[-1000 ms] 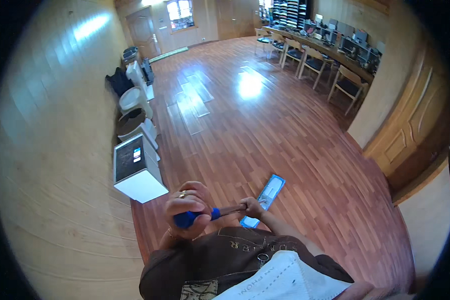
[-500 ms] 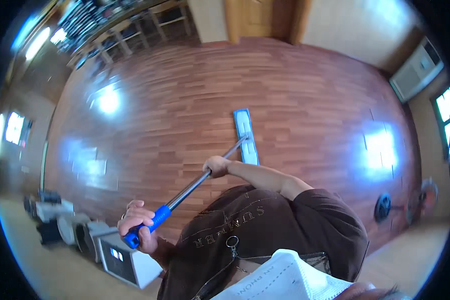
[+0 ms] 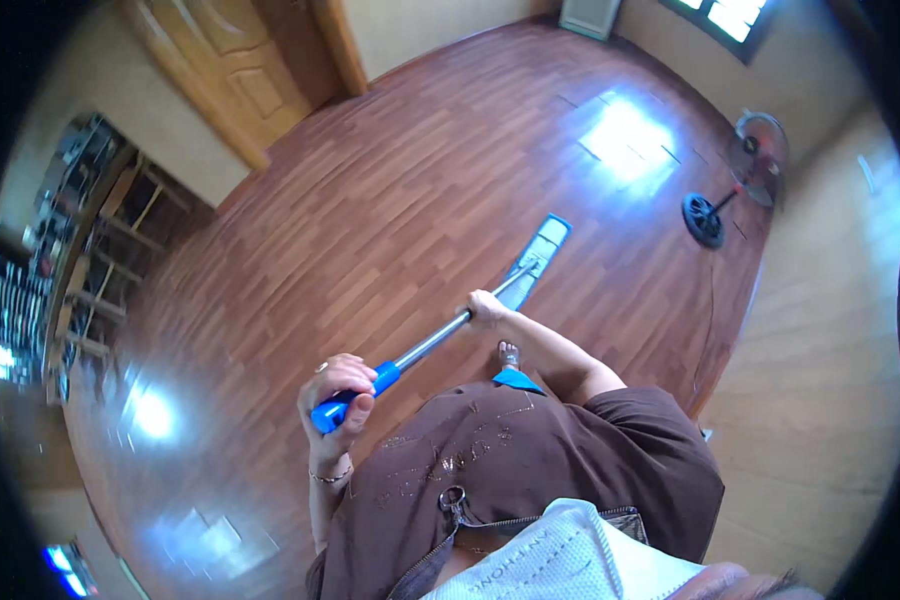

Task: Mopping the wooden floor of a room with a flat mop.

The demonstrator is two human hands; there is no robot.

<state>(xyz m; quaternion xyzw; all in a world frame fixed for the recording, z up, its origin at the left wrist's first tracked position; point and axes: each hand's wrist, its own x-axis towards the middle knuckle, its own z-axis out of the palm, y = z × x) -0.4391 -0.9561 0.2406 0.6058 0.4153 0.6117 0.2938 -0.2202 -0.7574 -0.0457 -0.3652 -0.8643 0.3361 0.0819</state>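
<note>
A flat mop (image 3: 543, 255) with a long, light-blue head rests on the wood-look floor (image 3: 410, 210), its metal pole slanting back toward me. My left hand (image 3: 338, 392) wraps round the blue grip (image 3: 360, 396) at the pole's upper end; a ring and a bracelet show on it. Farther down, my right hand (image 3: 484, 308) is closed round the bare metal part of the pole. Beneath my right forearm, one of my feet (image 3: 509, 354) shows in a sandal, close to the mop head.
A standing fan (image 3: 705, 220) with a round black base is near the right wall. At the far left, stools (image 3: 105, 290) stand under a cluttered counter. A wooden door (image 3: 250, 75) is in the far wall, and a white floor unit (image 3: 590, 17) stands at the back.
My view has swung to the right, bringing the fan and right wall closer in. The mop head now points up and to the right; both hands keep their hold, and my foot has come into view.
</note>
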